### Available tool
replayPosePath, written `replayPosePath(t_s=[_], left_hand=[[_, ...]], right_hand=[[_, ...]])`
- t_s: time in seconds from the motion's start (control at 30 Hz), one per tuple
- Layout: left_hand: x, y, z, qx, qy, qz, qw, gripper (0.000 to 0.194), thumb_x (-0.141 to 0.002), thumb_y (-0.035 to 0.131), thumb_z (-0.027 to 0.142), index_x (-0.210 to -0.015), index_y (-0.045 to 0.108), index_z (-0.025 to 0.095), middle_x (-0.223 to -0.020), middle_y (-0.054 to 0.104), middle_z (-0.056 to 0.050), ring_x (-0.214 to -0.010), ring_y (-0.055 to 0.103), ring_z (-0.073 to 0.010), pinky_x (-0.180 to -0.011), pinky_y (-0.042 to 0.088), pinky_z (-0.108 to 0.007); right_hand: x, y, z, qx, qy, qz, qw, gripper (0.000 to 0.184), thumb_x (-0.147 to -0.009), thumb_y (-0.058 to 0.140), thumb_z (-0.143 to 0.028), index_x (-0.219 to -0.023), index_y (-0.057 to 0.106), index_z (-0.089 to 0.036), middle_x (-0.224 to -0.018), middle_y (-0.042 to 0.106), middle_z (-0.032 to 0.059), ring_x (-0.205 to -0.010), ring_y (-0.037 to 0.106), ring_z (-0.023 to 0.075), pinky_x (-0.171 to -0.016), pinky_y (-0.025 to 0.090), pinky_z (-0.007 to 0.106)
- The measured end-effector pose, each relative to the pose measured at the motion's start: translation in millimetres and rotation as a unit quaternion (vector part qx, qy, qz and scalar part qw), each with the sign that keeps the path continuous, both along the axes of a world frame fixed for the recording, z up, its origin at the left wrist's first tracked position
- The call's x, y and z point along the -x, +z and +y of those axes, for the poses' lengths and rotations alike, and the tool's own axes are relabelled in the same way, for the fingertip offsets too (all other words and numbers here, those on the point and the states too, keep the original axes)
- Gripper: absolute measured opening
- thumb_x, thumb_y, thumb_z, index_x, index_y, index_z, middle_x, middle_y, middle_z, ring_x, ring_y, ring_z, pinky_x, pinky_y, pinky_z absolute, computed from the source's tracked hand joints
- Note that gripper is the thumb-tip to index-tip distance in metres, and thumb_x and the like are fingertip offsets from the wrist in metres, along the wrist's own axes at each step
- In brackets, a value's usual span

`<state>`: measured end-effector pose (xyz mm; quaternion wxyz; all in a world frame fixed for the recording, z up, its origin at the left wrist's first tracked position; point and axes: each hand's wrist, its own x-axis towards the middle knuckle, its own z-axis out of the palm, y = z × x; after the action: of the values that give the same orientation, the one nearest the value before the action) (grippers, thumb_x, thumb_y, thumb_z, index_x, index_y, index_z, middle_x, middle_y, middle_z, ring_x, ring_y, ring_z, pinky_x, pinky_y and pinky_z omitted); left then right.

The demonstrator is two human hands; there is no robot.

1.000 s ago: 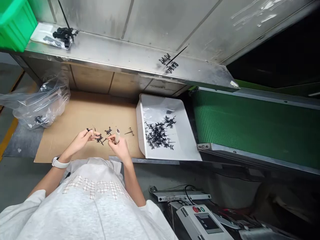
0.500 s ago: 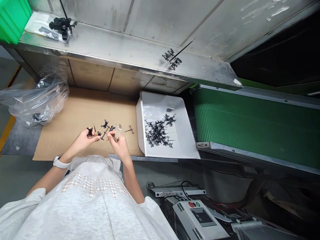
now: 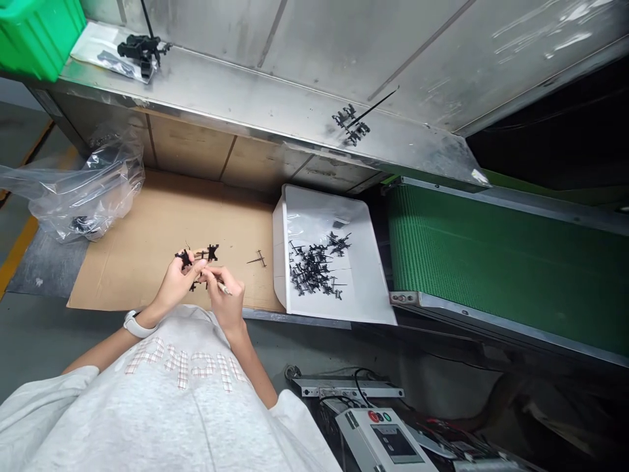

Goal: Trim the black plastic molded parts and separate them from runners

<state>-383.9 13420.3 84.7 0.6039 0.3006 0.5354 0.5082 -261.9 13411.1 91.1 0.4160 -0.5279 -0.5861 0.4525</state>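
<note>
Left hand (image 3: 177, 283) pinches a black plastic sprue (image 3: 197, 255) steady above the cardboard sheet (image 3: 147, 242); right hand (image 3: 223, 300) grips 1 slim trimming tool (image 3: 221, 287) against it.

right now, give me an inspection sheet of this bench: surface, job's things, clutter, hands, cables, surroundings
Surface: cardboard sheet laid over the bench, worn at the edges.
Job's things: black plastic part cluster held above the cardboard; white tray holding a heap of black parts.
Clutter: one loose sprue piece on the cardboard; clear plastic bag at the left edge.
Hands: left hand grips the cluster; right hand holds a slim tool against it.
Cables: black cable looped by the control box below the bench.
Surroundings: steel shelf with more black parts; green bin; green conveyor belt.
</note>
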Motion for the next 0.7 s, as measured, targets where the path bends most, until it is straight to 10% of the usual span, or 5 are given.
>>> replayPosePath(t_s=[0.2, 0.7], left_hand=[[6.5, 3.0, 4.2, 0.064, 0.007, -0.062, 0.996, 0.060, -0.057, 0.083, 0.051, -0.076, 0.035, 0.021, -0.064, 0.046, 0.009, -0.053, 0.047, -0.0047, -0.050, 0.038, -0.018], [13.9, 60.6, -7.1, 0.189, 0.037, -0.129, 0.973, 0.037, -0.065, 0.079, 0.034, -0.082, 0.049, 0.020, -0.067, 0.063, 0.003, -0.054, 0.057, -0.0081, -0.038, 0.028, -0.016]], right_hand=[[3.8, 13.8, -6.8, -0.017, 0.107, -0.002, 0.994, 0.022, -0.091, 0.057, -0.038, -0.101, 0.064, -0.020, -0.092, 0.071, 0.0059, -0.081, 0.067, 0.0158, -0.075, 0.052, 0.026], [-42.0, 29.2, 0.0, 0.077, 0.055, 0.080, 0.992, 0.047, -0.095, 0.047, -0.055, -0.118, 0.060, -0.017, -0.073, 0.051, -0.0007, -0.064, 0.051, 0.0110, -0.063, 0.045, 0.026]])
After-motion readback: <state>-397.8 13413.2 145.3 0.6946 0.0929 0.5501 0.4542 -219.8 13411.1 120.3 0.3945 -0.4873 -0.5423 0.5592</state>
